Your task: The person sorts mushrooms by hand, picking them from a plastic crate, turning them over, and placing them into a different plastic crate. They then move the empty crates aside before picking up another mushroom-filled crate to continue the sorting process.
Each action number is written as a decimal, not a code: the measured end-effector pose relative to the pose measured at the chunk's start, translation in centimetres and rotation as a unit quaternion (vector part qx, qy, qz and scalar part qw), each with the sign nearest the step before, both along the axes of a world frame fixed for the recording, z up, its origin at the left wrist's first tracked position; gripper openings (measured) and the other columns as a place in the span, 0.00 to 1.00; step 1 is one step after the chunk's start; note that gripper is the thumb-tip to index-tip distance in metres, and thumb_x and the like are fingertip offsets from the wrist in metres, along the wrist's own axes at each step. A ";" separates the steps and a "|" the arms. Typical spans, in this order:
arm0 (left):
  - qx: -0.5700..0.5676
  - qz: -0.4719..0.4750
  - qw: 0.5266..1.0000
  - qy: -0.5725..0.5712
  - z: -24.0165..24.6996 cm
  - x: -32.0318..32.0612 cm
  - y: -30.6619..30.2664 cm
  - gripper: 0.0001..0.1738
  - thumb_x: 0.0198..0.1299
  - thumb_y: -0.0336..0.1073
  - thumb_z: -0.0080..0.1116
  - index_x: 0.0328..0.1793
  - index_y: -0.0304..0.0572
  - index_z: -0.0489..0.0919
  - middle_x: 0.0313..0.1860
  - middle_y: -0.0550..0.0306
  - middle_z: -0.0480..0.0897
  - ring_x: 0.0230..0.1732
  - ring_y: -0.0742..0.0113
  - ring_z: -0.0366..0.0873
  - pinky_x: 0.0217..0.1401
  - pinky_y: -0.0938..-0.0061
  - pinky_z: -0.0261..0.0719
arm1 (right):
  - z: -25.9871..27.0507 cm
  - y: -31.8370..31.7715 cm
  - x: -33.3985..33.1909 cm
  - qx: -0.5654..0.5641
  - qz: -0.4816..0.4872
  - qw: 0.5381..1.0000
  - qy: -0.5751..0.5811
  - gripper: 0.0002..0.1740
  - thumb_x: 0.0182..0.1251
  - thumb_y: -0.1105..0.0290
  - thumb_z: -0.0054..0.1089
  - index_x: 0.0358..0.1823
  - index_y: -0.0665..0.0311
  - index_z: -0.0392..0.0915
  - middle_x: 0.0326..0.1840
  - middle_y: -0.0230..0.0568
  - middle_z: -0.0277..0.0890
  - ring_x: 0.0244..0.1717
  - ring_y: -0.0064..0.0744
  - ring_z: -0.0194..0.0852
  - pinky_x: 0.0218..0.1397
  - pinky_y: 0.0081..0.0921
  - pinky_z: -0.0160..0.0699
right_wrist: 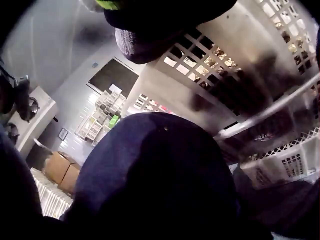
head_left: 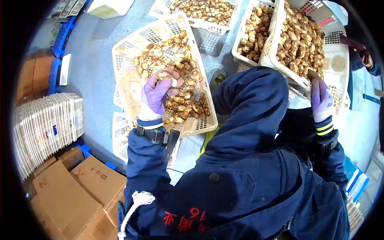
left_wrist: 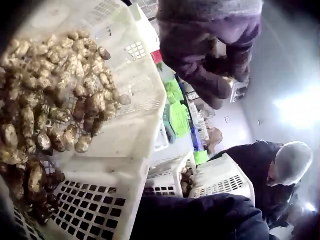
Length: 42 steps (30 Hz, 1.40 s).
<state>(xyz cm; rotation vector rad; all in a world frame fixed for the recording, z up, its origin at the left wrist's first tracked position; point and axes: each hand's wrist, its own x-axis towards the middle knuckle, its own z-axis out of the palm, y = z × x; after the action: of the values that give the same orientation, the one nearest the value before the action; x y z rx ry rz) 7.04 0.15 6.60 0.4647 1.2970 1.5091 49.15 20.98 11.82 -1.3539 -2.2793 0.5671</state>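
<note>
My left hand (head_left: 160,90), in a purple glove, holds a brown-and-cream mushroom (head_left: 168,78) between thumb and curled fingers. It is above a tilted white crate (head_left: 130,86) partly filled with similar mushrooms (head_left: 184,98). In the left wrist view the gloved left hand (left_wrist: 210,50) hangs beyond the crate's rim, fingers bent inward. My right hand (head_left: 320,98), gloved too, is at the near rim of a second tilted crate (head_left: 274,54) heaped with mushrooms (head_left: 302,42). Its fingertips reach over that rim; their underside is hidden. The right wrist view shows mostly dark cloth and the crate's slotted wall (right_wrist: 210,65).
More mushroom crates (head_left: 216,28) stand ahead. A stack of white crates (head_left: 50,128) and cardboard boxes (head_left: 68,192) line the left side. Another person's hand (head_left: 366,58) is at the far right. My bent knee (head_left: 256,96) rises between the two crates.
</note>
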 end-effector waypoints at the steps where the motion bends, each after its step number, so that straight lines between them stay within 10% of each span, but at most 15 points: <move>1: -0.024 0.005 0.999 0.036 1.1 0.5 0.2 0.21 0.65 0.32 0.58 0.63 0.35 0.73 0.47 0.49 0.82 0.45 0.61 0.85 0.39 0.80 0.84 | 0.1 0.0 0.0 0.001 0.001 1.000 -0.001 0.18 0.77 0.66 0.43 0.56 0.67 0.77 0.45 0.53 0.82 0.48 0.45 0.81 0.54 0.31 0.75; 7: -0.122 -0.019 0.943 0.308 0.4 0.5 0.3 0.29 0.54 0.31 0.70 0.64 0.35 0.76 0.31 0.69 0.70 0.34 0.80 0.72 0.34 0.83 0.71 | 0.5 -0.2 -0.4 0.005 0.007 1.000 -0.005 0.18 0.77 0.65 0.43 0.56 0.67 0.77 0.45 0.53 0.82 0.47 0.44 0.82 0.53 0.32 0.76; 12: -0.188 -0.158 0.888 0.388 4.2 -0.6 6.6 0.30 0.58 0.39 0.63 0.63 0.26 0.74 0.38 0.56 0.82 0.36 0.73 0.77 0.38 0.78 0.76 | 0.4 -0.2 -0.6 0.033 0.006 0.999 0.005 0.17 0.75 0.68 0.44 0.55 0.67 0.78 0.44 0.54 0.82 0.46 0.45 0.81 0.51 0.33 0.76; 14: 0.050 0.048 0.968 0.240 4.0 -0.2 10.3 0.32 0.61 0.39 0.59 0.67 0.24 0.70 0.40 0.54 0.82 0.37 0.73 0.76 0.37 0.78 0.76 | 0.6 -0.2 -0.6 0.039 0.011 0.999 -0.009 0.17 0.75 0.68 0.44 0.55 0.68 0.78 0.44 0.54 0.82 0.46 0.46 0.81 0.51 0.33 0.77; 16: -0.016 0.027 0.964 0.264 1.9 -2.6 10.6 0.33 0.62 0.39 0.57 0.70 0.25 0.66 0.42 0.52 0.82 0.35 0.73 0.76 0.36 0.77 0.76 | 1.4 -0.2 -1.0 0.009 0.009 1.000 -0.017 0.16 0.74 0.69 0.45 0.55 0.68 0.78 0.46 0.53 0.82 0.47 0.45 0.81 0.52 0.33 0.76; 19: -0.192 -0.090 0.920 0.330 -5.0 -8.5 5.6 0.23 0.66 0.43 0.56 0.60 0.33 0.77 0.50 0.52 0.83 0.43 0.70 0.81 0.43 0.78 0.79 | 1.0 -0.1 -0.7 0.025 0.012 1.000 -0.001 0.16 0.74 0.69 0.45 0.55 0.68 0.78 0.46 0.52 0.82 0.47 0.44 0.81 0.53 0.32 0.76; 20: -0.258 -0.159 0.887 0.350 -5.5 -9.6 2.9 0.16 0.67 0.41 0.55 0.53 0.38 0.80 0.39 0.58 0.84 0.34 0.75 0.78 0.34 0.80 0.76 | 0.5 -0.1 -0.5 0.024 0.013 1.000 0.006 0.16 0.74 0.69 0.45 0.55 0.68 0.78 0.46 0.52 0.82 0.47 0.44 0.81 0.53 0.32 0.76; 26: -0.373 -0.042 0.905 0.198 -8.5 -13.9 -10.9 0.20 0.64 0.35 0.53 0.62 0.40 0.77 0.37 0.61 0.84 0.33 0.74 0.80 0.35 0.80 0.77 | -1.1 0.6 1.2 -0.013 0.019 0.999 0.029 0.17 0.77 0.68 0.44 0.58 0.69 0.76 0.51 0.47 0.81 0.56 0.36 0.78 0.63 0.28 0.71; 31: -0.419 -0.305 0.830 0.205 -7.0 -11.4 -9.6 0.19 0.65 0.37 0.52 0.60 0.45 0.80 0.42 0.60 0.84 0.37 0.75 0.80 0.40 0.79 0.79 | -1.4 1.0 1.7 -0.056 0.017 0.998 0.029 0.20 0.79 0.65 0.42 0.62 0.68 0.74 0.56 0.48 0.79 0.59 0.35 0.76 0.66 0.28 0.69; 33: -0.231 -0.457 0.791 0.335 -12.6 -11.5 -10.4 0.18 0.66 0.38 0.53 0.60 0.50 0.81 0.39 0.59 0.83 0.36 0.74 0.80 0.37 0.78 0.79 | -1.6 1.1 2.1 -0.059 0.027 0.998 0.021 0.20 0.79 0.65 0.41 0.62 0.68 0.73 0.57 0.48 0.78 0.59 0.35 0.76 0.66 0.29 0.69; 36: -0.432 -0.509 0.699 0.256 -13.3 -8.1 -5.0 0.18 0.65 0.36 0.55 0.61 0.56 0.80 0.34 0.57 0.82 0.28 0.74 0.78 0.31 0.77 0.76 | -0.9 1.1 2.0 -0.071 0.020 0.997 0.009 0.21 0.79 0.64 0.41 0.62 0.68 0.73 0.57 0.48 0.78 0.59 0.36 0.76 0.66 0.29 0.68; 42: -0.201 -0.085 0.952 0.216 -12.7 -9.4 -6.8 0.27 0.61 0.23 0.47 0.68 0.40 0.74 0.55 0.57 0.81 0.45 0.71 0.78 0.48 0.78 0.77 | -0.9 1.0 1.8 -0.076 0.014 0.997 0.001 0.21 0.79 0.63 0.40 0.63 0.68 0.73 0.57 0.47 0.78 0.60 0.35 0.75 0.67 0.28 0.66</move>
<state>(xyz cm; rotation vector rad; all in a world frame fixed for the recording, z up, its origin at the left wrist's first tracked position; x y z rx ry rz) -2.38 -6.61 -6.12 0.6420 1.8066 0.9901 50.98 22.01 10.93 -1.3919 -2.2972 0.7636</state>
